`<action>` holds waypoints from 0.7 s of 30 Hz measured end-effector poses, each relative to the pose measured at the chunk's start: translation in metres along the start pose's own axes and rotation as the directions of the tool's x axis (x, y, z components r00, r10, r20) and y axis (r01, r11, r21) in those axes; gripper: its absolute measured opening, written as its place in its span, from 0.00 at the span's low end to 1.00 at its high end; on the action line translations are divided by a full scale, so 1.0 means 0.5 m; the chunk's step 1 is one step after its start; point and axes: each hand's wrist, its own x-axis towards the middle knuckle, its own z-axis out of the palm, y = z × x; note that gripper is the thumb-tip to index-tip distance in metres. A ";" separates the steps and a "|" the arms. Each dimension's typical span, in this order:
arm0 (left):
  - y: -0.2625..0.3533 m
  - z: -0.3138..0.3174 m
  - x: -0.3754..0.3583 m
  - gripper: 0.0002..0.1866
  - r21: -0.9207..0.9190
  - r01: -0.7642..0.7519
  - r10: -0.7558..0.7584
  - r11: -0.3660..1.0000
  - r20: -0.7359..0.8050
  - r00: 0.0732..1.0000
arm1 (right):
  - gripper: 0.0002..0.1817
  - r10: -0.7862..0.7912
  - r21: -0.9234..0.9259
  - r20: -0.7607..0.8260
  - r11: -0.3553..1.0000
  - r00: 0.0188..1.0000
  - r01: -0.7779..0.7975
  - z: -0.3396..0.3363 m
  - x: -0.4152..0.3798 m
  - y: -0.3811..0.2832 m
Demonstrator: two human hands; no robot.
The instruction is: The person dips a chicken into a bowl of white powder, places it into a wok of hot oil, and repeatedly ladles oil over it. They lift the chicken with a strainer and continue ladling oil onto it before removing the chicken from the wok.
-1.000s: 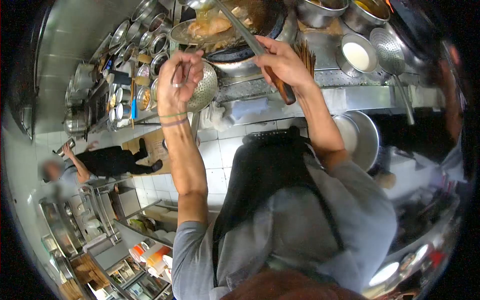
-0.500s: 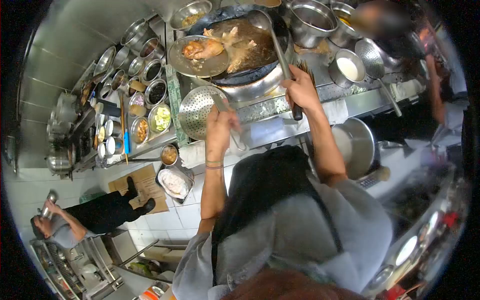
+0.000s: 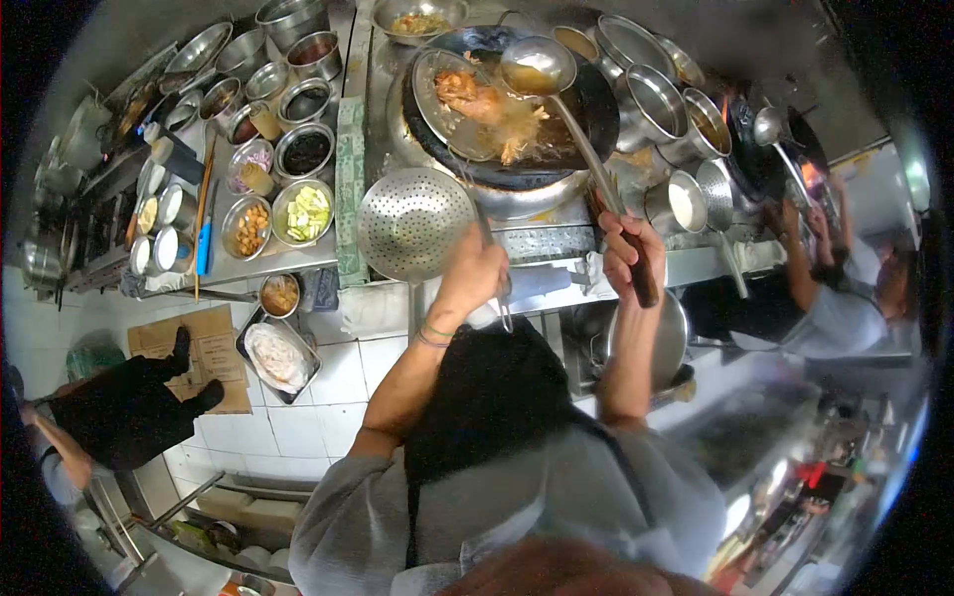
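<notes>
My left hand is closed around the long handle of a round strainer, which is held tilted over the wok. A browned piece of poultry, seemingly a chicken, lies in the strainer, with paler parts reaching into the bubbling oil. My right hand grips the dark handle end of a ladle. The ladle's bowl is above the wok and has yellowish oil in it. Below my left hand's strainer, a perforated skimmer rests at the counter edge.
Left of the wok stand bowls of cut green vegetables, orange-brown pieces and dark sauce. Metal pots and a pot of white contents stand on the right. Co-workers are at right and far left.
The ladle has come up from the wok's far side and now carries oil. The strainer with the poultry has shifted right over the wok and tilted. My view has turned.
</notes>
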 end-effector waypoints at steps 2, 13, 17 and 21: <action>0.016 -0.009 0.001 0.19 -0.017 0.040 -0.039 0.999 0.025 0.999 | 0.18 -0.010 -0.036 0.006 0.999 1.000 0.010 0.015 0.004 0.017; -0.026 -0.013 0.033 0.18 0.073 -0.011 0.012 0.997 -0.013 1.000 | 0.30 -0.141 -0.774 -0.107 0.634 0.984 0.006 0.105 0.030 0.098; -0.030 -0.019 0.040 0.17 0.010 0.018 -0.018 1.000 0.000 1.000 | 0.29 -0.169 -0.862 -0.057 0.506 0.984 0.037 0.069 0.036 0.081; -0.034 -0.018 0.039 0.16 -0.040 0.029 -0.029 0.999 0.002 1.000 | 0.29 -0.227 -0.907 -0.090 0.420 0.970 0.014 0.064 0.042 0.054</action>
